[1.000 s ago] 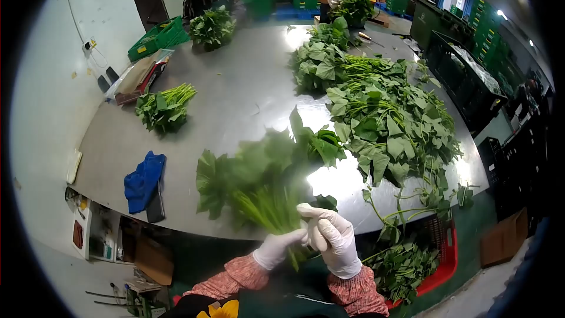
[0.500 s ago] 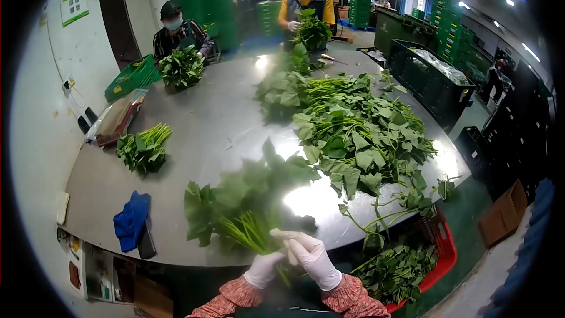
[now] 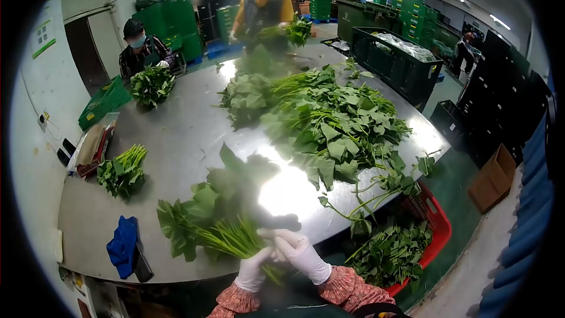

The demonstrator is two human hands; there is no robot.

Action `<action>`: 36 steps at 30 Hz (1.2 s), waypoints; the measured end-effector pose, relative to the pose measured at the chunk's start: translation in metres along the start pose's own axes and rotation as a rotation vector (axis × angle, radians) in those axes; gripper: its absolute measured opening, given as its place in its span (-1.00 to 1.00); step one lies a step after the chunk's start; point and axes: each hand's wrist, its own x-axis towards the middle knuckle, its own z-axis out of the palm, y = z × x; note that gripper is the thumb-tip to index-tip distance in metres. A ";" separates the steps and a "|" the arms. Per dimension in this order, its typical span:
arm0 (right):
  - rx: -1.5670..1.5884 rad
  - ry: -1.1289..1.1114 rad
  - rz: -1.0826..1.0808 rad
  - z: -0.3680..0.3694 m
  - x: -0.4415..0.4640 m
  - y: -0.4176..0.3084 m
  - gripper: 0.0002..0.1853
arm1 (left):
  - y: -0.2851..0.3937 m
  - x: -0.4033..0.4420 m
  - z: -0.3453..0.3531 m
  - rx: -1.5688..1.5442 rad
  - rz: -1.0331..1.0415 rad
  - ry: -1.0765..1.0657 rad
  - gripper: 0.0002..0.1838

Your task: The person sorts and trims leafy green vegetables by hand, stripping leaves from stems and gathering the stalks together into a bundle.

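Note:
My left hand [image 3: 254, 269], in a white glove, is closed around the stems of a bunch of leafy greens [image 3: 226, 237]. The leaves spread forward and left over the table's near edge, and cut stem ends stick out below the fist. My right hand [image 3: 300, 257], also gloved, is against the left one at the stems, its fingers pressed together; what they pinch, if anything, is hidden. Beyond them lies a large heap of the same greens [image 3: 335, 123]. A smaller bunch [image 3: 122, 171] rests on the table at the left.
The metal table [image 3: 182, 135] also carries a blue cloth [image 3: 122, 246] beside a dark flat object. A red crate [image 3: 438, 224] of greens stands below at the right. Two co-workers across the table handle greens. A dark green bin [image 3: 394, 62] stands at the far right.
The view has swung right, so most things appear further left. Both my hands stay together at the bunch's stems. The co-worker opposite has lowered the greens and spread their hands apart.

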 end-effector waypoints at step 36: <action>-1.267 0.703 -0.561 -0.209 0.084 0.055 -0.80 | 0.015 0.039 -0.024 -0.176 0.105 0.142 -0.95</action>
